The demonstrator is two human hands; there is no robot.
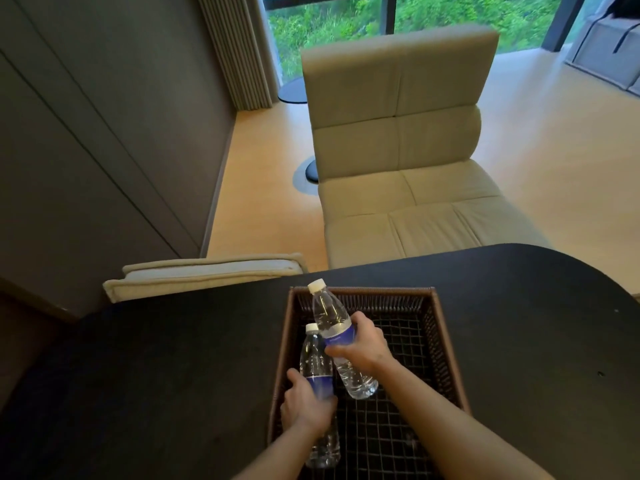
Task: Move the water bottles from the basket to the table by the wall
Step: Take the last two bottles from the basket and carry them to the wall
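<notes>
A: What are the hands doing?

B: Each grips a bottle by its blue label. The left hand (306,405) is wrapped round the left bottle (317,362), which stands nearly upright against the left wall of the basket (446,344), cap up.

A: And the other?

B: The right hand (360,344) clasps the right bottle (330,311), which is raised and tilted, its white cap up at the basket's far rim and its base low over the mesh floor. The two bottles cross, touching or nearly so.

A: Where is the basket?

B: On the dark desk (519,323), near its far edge. Beyond the desk stands a beige chair (401,140), on a light floor by a window.
</notes>
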